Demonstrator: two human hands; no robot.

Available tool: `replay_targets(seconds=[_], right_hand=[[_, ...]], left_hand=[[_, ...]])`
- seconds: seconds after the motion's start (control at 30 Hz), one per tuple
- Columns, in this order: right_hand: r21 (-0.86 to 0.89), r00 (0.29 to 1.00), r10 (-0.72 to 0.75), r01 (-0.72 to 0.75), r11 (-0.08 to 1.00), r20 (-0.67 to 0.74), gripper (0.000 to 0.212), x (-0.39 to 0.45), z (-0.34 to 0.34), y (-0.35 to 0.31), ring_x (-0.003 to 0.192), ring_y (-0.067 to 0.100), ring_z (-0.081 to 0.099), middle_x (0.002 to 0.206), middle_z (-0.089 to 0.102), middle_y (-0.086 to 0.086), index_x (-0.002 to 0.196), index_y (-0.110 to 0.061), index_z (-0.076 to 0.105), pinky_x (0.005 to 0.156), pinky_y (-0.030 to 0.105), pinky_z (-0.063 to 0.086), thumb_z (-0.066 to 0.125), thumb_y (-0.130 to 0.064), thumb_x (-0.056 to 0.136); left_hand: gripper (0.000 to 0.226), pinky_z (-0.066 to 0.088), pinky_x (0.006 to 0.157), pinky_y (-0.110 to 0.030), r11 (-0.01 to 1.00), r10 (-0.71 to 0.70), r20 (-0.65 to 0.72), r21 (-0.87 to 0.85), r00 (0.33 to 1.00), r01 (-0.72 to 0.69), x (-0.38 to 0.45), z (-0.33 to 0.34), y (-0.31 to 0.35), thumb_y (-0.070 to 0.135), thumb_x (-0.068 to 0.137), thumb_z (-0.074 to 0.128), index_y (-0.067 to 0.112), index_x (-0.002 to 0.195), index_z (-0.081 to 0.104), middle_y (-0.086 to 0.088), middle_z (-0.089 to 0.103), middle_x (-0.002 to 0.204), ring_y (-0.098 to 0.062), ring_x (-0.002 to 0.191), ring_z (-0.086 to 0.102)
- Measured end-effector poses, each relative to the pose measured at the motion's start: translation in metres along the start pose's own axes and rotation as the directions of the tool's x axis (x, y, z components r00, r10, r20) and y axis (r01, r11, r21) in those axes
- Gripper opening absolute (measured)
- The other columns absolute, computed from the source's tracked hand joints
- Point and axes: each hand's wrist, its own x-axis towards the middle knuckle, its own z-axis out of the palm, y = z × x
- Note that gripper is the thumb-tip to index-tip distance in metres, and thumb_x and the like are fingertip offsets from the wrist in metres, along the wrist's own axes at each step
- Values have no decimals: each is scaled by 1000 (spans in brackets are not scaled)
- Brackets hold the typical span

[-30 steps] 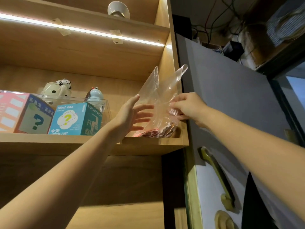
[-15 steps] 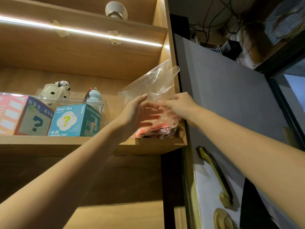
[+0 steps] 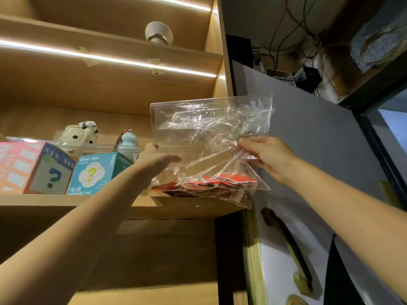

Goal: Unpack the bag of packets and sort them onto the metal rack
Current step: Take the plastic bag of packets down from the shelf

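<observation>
A clear plastic bag (image 3: 204,137) with red and white packets (image 3: 211,187) piled in its bottom hangs at the right end of the wooden shelf (image 3: 88,202), its lower edge jutting past the shelf's front. My right hand (image 3: 267,157) pinches the crumpled right side of the bag. My left hand (image 3: 157,161) is pressed against the bag's left side with the fingers stretched out behind the plastic. No metal rack is in view.
On the same shelf to the left stand a teal "Blind Box" carton (image 3: 99,175), a pink carton (image 3: 28,168), and a clear tray with ceramic figures (image 3: 81,133). A grey door (image 3: 319,150) with brass handles (image 3: 293,249) is right of the shelf.
The bag has been pulled out toward me and to the right, spreading wide and flat; its bottom now overhangs the shelf edge. My right hand moved right with it.
</observation>
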Motion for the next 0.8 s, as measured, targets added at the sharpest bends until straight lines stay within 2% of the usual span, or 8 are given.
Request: replay_targets(seconds=[0.1,0.23,0.3,0.4,0.53,0.63,0.7,0.8], right_hand=[[36,1000,18,-18,999,-12,3,0,-12,5,74,12,60,79,65,-1,82,-16,64,76,29,50,63,-17,85],[89,998,53,-51,995,-30,3,1,-29,13,59,8,64,68,69,-3,84,-14,65,67,25,53,63,-15,84],[123,997,77,-74,990,-19,7,0,-35,17,57,6,64,65,70,-4,89,-10,65,60,20,53,63,-15,84],[179,995,101,-100,979,6,8,-2,-39,20,53,3,65,61,72,-3,89,-7,65,49,13,51,62,-13,85],[194,993,114,-111,975,-4,8,-2,-42,21,55,4,66,64,71,-2,88,-6,64,52,14,54,63,-12,83],[199,994,105,-98,975,-26,5,-1,-42,23,58,6,65,64,71,-2,85,-7,64,59,14,54,62,-11,84],[205,994,98,-89,975,-37,7,-3,-42,24,62,6,66,71,71,0,88,-5,64,60,13,54,62,-10,84],[216,994,97,-85,973,-45,9,-5,-44,24,61,5,67,72,72,0,91,-4,64,57,12,55,62,-9,83]], left_hand=[[94,36,101,-39,998,-60,64,30,996,58,2,-5,0,36,57,77,3,134,34,-15,43,137,-31,123,43],[57,22,113,-45,996,-87,257,32,962,81,-3,-6,2,36,81,63,13,130,44,-12,32,148,-30,136,29],[40,25,112,-46,994,-99,317,-17,943,110,-5,-4,3,36,81,60,21,117,51,-12,34,146,-29,132,33],[21,35,103,-41,986,-102,311,-96,945,138,-7,3,4,34,78,62,22,92,53,-12,45,130,-25,115,44],[23,40,79,-33,987,-65,228,-131,972,97,-3,9,2,27,85,59,10,98,53,-9,45,108,-19,88,49],[17,40,88,-36,987,-45,200,-144,979,74,-4,7,2,25,83,62,10,89,55,-7,50,97,-21,94,51],[24,42,86,-30,987,-13,188,-155,982,42,-4,4,3,23,81,64,6,96,57,-4,53,94,-17,88,52],[35,50,54,-17,974,45,214,-227,976,5,-9,-3,9,19,73,68,-1,100,58,-5,59,87,-13,70,57]])
